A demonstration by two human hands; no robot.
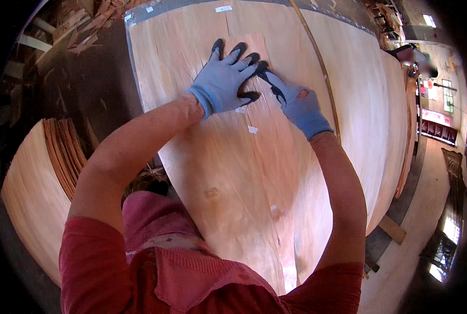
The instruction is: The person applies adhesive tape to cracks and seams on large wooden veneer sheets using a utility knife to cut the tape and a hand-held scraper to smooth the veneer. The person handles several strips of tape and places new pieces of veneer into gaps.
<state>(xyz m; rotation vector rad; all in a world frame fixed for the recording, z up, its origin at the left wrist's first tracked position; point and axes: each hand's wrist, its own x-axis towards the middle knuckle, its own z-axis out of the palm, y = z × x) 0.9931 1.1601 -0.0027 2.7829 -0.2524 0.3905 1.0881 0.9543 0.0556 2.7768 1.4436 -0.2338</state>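
Observation:
Under both hands lies a wide, pale wood veneer sheet [212,157], with a pinker veneer strip [278,157] running down its middle along a rough seam. My left hand [220,83], in a grey-blue glove with black fingertips, rests flat across the seam, fingers spread. Close to its fingertips is my right hand [300,107], in a matching glove with a hole at the back. Its fingers are bent together and point down at the strip; whatever they hold is hidden. A small white tape piece [252,130] sits on the seam below the hands.
A thin curved stick [319,57] lies over the sheets right of my hands. Stacked veneer [34,188] stands at the lower left. Broken veneer scraps [94,23] lie at the far left. Another person [414,55] is at the far right.

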